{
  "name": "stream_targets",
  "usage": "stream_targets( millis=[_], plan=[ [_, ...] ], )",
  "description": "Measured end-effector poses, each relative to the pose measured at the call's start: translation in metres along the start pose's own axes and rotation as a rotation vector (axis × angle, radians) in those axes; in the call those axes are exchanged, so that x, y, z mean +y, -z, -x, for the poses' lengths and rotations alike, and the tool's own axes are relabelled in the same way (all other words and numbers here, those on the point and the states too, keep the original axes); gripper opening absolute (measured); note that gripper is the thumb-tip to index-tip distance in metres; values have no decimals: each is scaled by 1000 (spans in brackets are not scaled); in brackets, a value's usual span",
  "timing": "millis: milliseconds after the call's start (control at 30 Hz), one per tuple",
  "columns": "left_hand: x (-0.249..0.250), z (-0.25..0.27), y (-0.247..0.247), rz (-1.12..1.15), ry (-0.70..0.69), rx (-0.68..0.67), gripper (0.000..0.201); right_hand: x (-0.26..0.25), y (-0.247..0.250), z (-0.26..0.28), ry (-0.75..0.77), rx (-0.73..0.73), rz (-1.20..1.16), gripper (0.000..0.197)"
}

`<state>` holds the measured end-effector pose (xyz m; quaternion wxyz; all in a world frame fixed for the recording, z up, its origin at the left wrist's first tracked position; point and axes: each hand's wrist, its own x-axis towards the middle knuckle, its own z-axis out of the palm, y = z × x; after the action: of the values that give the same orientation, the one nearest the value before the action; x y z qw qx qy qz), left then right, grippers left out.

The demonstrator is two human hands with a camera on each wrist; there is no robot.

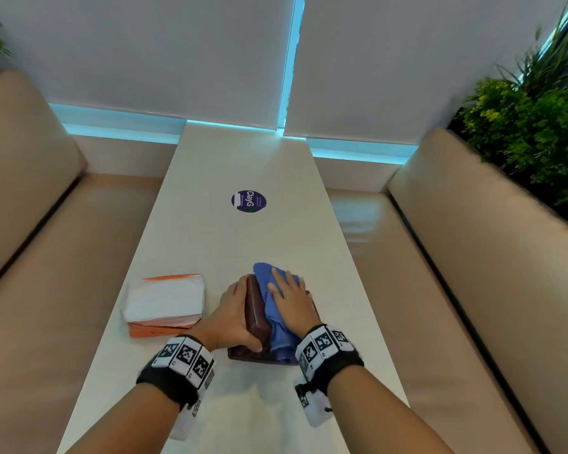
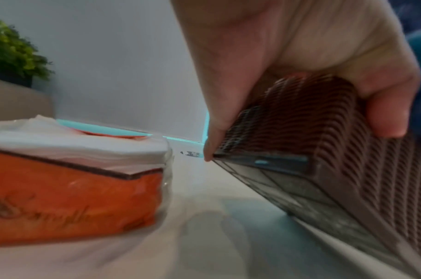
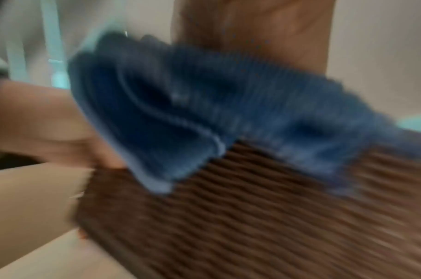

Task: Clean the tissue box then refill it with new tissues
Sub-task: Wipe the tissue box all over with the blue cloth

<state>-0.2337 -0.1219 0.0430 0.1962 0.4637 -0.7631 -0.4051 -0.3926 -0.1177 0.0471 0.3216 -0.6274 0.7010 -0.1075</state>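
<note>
Head view: tissue box (image 1: 254, 309) near table (image 1: 217, 165) edge.

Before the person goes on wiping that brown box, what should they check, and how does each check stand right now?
1. Box steadied: ok. The left hand grips the brown tissue box, tilted on its edge on the table.
2. Cloth on the box: ok. The blue cloth lies across it under the flat right hand.
3. Fingers out of the wiping path: ok. The left thumb and fingers wrap the box's ends, beside the cloth.
4. Refill in reach: ok. The orange tissue pack lies beside the left hand.
5. Box empty inside: cannot tell, the opening is hidden.
6. Box clean: cannot tell.
</note>
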Motion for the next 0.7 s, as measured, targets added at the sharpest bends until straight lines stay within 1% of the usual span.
stream_targets(
  millis=[67,133,200,233,300,333,400,467,533,567,600,633,700],
  plan=[
    [-7,2,-2,0,25,-30,134,24,7,-3,-161,17,-2,50],
    [-12,1,-3,13,40,-41,136,39,11,0,-296,35,17,50],
    [-12,-2,-4,6,29,-38,135,38,10,4,-365,62,59,51],
    [-11,-3,-3,5,23,-33,134,32,8,6,-355,75,65,52],
    [-12,-5,-2,7,20,-15,130,13,3,14,-251,69,54,57],
    [-12,-5,-3,-5,0,2,123,1,-1,21,-179,47,43,59],
    [-8,-6,-4,-6,-41,39,104,-25,-5,36,-44,-12,-9,62],
    [-5,-6,-5,122,-16,62,90,-42,-7,42,44,-41,-46,61],
    [-6,-6,-5,209,3,81,81,-46,-5,38,84,-41,-21,58],
    [-3,-5,-4,196,-8,83,80,-44,-4,33,94,-34,-7,57],
    [-4,-6,-3,156,-30,74,85,-39,-4,26,96,-29,-1,56],
    [-1,-6,-1,102,-50,49,96,-34,-3,21,92,-24,0,56],
    [-4,-6,1,25,-42,5,116,-15,-1,10,60,-29,54,54]
  ],
)
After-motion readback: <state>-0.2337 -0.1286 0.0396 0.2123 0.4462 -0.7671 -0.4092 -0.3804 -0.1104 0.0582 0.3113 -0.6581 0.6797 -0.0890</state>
